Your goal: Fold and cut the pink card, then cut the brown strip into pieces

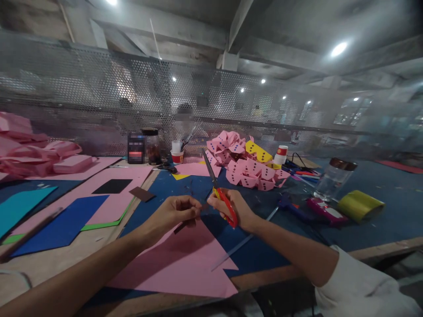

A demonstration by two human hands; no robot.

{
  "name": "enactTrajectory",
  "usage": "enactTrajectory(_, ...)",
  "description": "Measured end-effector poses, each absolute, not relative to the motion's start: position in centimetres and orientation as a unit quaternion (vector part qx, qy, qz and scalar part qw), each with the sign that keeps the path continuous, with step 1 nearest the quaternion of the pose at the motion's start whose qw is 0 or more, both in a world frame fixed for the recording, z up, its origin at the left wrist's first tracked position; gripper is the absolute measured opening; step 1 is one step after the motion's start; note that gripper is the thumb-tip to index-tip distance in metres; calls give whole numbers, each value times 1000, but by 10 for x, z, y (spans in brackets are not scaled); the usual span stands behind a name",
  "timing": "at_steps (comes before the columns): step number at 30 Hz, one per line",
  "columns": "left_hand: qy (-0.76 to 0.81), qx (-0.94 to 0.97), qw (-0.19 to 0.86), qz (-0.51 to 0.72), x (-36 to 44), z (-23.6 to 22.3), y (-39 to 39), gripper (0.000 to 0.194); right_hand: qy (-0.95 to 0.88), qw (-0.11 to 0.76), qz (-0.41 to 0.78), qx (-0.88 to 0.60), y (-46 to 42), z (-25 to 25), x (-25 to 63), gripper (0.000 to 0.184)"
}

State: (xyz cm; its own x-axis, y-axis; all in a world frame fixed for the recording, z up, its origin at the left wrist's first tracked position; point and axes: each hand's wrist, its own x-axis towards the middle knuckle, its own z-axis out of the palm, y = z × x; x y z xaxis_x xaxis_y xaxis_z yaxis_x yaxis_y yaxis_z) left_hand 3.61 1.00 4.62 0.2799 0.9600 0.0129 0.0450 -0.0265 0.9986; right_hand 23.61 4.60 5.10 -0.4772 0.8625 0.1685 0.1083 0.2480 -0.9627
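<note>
My left hand (180, 210) is closed in a pinch on a small dark brown strip (181, 226), most of it covered by the fingers. Scissors (228, 203) with red and yellow handles are in my right hand (236, 204), their dark blades pointing up and away. Between the two hands, close to the right fingertips, a tiny brown bit shows; whether it belongs to the strip I cannot tell. Beneath the hands lies a large pink sheet (178, 268) with a notched right edge, on a blue work surface (264, 251).
Pink dotted paper pieces (257, 172) are heaped behind my right hand, with a yellow one (259, 151) among them. To the right are a glue gun (294, 207), a magenta tool (325, 211), a clear jar (333, 178) and a yellow roll (361, 205). Coloured sheets (66, 224) lie left.
</note>
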Motion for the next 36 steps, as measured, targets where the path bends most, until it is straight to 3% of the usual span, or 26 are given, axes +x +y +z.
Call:
enactTrajectory(12,429,556,583,409,31,41,16,28,-681,446,450,-366,62,43,242,29)
enactTrajectory(28,404,615,548,398,30,36,15,16,-717,415,437,-349,57,41,241,31)
enactTrajectory(36,431,523,542,497,27,48,19,20,-774,375,347,-373,54,40,242,34)
